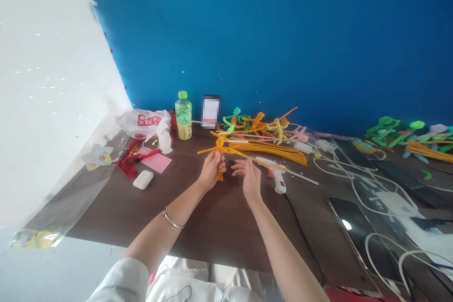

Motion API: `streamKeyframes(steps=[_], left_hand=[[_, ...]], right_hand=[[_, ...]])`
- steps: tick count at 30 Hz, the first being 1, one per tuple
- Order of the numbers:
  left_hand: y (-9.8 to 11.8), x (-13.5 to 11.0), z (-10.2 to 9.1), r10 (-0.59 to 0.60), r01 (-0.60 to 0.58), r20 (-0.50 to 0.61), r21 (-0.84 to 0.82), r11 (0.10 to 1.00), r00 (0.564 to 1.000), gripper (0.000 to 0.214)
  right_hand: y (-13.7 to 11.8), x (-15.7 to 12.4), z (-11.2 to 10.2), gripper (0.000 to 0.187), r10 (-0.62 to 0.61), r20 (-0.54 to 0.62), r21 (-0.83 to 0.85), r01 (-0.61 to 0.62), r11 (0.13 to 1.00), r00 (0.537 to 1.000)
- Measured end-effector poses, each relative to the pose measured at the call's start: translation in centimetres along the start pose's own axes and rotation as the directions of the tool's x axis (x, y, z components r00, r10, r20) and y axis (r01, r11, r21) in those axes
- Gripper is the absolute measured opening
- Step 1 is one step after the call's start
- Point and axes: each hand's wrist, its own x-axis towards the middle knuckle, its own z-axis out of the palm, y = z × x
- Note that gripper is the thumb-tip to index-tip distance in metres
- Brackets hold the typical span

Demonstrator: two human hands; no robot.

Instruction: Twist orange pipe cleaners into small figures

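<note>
Orange pipe-cleaner figure [220, 142] gripped in your left hand [211, 170]; your right hand [249, 179] open just beside it, holding nothing visible.

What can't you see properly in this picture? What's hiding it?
All of these are in the head view:
- The small dark thing between the left hand and right hand: fingers hide most of it.
- The upright card or phone: its front is blurred.
- The green pipe-cleaner shapes: the right edge cuts them off.
- The red thing: the bottom edge cuts it off.
</note>
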Motion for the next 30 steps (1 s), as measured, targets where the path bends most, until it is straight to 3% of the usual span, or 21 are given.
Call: streamKeyframes(steps=[5, 13, 20, 30], left_hand=[[0.0, -0.1, -0.2, -0.013, 0.012, 0.023, 0.046, 0.999, 1.0, 0.029], [0.3, -0.2, -0.2, -0.085, 0.079, 0.052, 0.104, 0.991, 0.995, 0.029], [0.6, -0.2, -0.3, -0.184, 0.171, 0.136, 0.104, 0.98, 0.973, 0.027], [1.2, -0.3, -0.5, -0.342, 0.338, 0.302, 0.067, 0.939, 0.89, 0.019]], right_hand=[[0.3, 0.5, 0.1, 0.035, 0.128, 0.032, 0.171, -0.132, 0.976, 0.991], [-0.6, 1.0, -0.4, 0.025, 0.157, -0.022, 0.501, -0.125, 0.857, 0.987], [-0.5, 1.8, -1.1, 0.024, 0.241, 0.003, 0.611, -0.193, 0.768, 0.971], [0.0, 2.1, -1.6, 0.023, 0.294, 0.056, 0.621, -0.264, 0.738, 0.954]])
